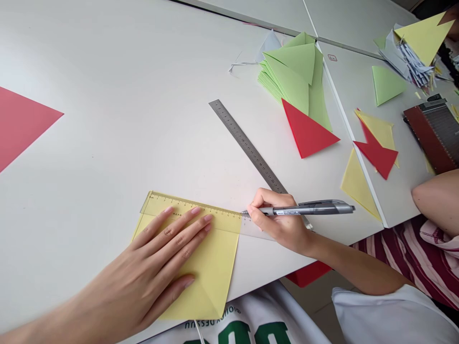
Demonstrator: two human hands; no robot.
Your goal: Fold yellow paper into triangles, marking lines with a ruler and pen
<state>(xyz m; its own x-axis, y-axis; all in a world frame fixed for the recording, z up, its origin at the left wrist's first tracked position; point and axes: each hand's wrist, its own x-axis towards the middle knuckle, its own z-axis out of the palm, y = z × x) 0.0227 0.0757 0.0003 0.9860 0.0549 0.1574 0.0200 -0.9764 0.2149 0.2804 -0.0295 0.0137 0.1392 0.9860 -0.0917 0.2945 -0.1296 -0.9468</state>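
Observation:
My left hand (168, 258) lies flat with its fingers stretched out, pressing a clear plastic ruler (222, 217) onto a sheet of yellow paper (211, 267). The ruler runs along the sheet's far edge and sticks out past its right corner. In my right hand (279, 222) is a grey pen (315, 208), gripped near its tip. The pen's point is at the ruler's scale, by the paper's right corner. Whether it touches the paper I cannot tell. Just beyond my right hand lies a steel ruler (247, 148), its near end partly hidden by that hand.
Beyond the steel ruler sit a stack of green paper (290, 71) and a red paper triangle (308, 131). Pink paper (25, 126) lies far left. On the right are yellow (360, 186) and red scraps (382, 155), a paper cutter (430, 134) and another person's arm (437, 196).

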